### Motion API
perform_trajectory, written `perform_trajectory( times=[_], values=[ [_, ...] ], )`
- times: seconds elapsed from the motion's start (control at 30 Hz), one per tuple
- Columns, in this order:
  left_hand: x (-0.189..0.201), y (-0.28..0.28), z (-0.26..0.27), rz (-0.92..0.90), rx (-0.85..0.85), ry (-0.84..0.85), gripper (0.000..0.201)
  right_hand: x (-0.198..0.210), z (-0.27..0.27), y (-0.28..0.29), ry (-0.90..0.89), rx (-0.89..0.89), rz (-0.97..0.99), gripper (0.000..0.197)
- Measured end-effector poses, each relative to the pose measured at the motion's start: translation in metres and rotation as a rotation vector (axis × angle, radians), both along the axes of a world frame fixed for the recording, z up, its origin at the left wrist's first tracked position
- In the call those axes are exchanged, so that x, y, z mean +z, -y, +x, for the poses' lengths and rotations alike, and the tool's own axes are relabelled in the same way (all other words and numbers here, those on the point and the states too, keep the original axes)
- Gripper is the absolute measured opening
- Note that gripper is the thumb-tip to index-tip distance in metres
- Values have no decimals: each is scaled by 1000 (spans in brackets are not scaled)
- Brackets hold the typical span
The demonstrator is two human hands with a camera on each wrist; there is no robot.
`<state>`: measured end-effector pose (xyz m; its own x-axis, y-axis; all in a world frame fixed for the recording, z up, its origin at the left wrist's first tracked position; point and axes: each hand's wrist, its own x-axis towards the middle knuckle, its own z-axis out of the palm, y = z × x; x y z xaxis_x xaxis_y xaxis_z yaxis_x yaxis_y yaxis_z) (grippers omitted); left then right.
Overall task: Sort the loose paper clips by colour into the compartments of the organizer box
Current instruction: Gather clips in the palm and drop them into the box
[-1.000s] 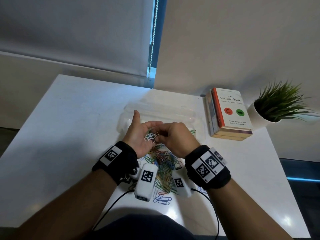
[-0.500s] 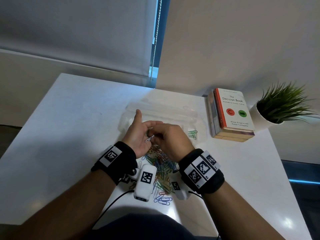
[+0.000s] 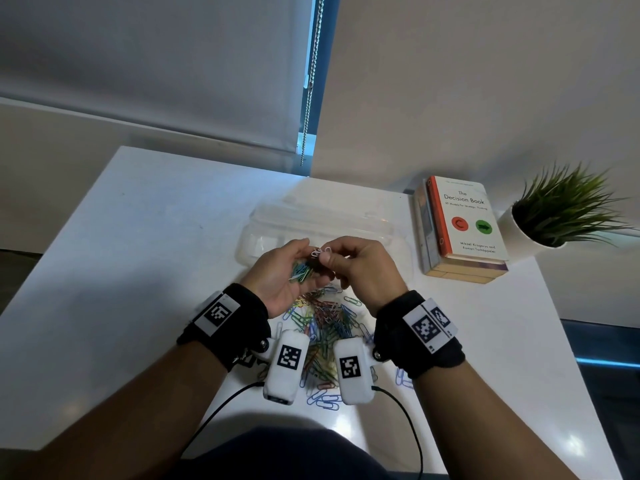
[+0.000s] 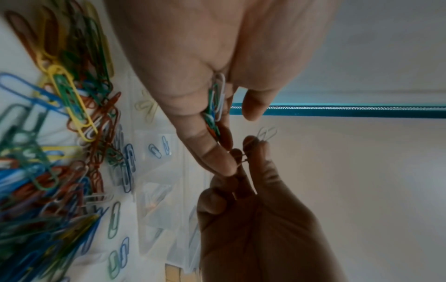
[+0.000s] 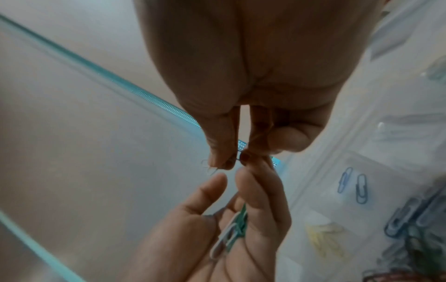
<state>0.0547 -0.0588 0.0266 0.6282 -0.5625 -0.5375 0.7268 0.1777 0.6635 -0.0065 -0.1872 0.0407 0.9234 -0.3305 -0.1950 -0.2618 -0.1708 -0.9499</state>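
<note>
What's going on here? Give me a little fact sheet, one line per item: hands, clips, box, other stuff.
Left hand: cupped palm up, holds a mixed bunch of clips
Right hand: pinches white clips at its fingertips
Loose pile: many colours, on the white table below both hands
Organizer box: clear, open, behind the hands; a few blue and yellow clips in separate compartments
Beside it: books, potted plant

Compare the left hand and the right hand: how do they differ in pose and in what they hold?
The left hand lies palm up with fingers loosely curled, while the right hand is turned knuckles up. The left hand cradles a mixed bunch of clips, mostly green with a white one; the right hand pinches only white clips between thumb and fingertips. Both hands are raised above the loose pile, in front of the organizer box, and their fingertips meet.
</note>
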Motion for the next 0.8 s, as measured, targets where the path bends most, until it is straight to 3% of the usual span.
perform_trajectory(
  times=[0.17,0.33,0.47,0.63,0.8],
  values=[
    [1,0,0,37,-77,72,27,1,-1,6,-6,-12,133,6],
    [2,-5,6,65,-18,95,28,9,0,40,17,-168,67,12],
    [4,-5,12,53,48,105,29,7,4,68,-43,-235,-136,15],
    [5,-2,14,16,83,72,37,-3,9,71,-252,-59,-650,11],
    [6,-2,14,-79,106,-13,54,-11,14,58,-353,70,-728,15]
  ],
)
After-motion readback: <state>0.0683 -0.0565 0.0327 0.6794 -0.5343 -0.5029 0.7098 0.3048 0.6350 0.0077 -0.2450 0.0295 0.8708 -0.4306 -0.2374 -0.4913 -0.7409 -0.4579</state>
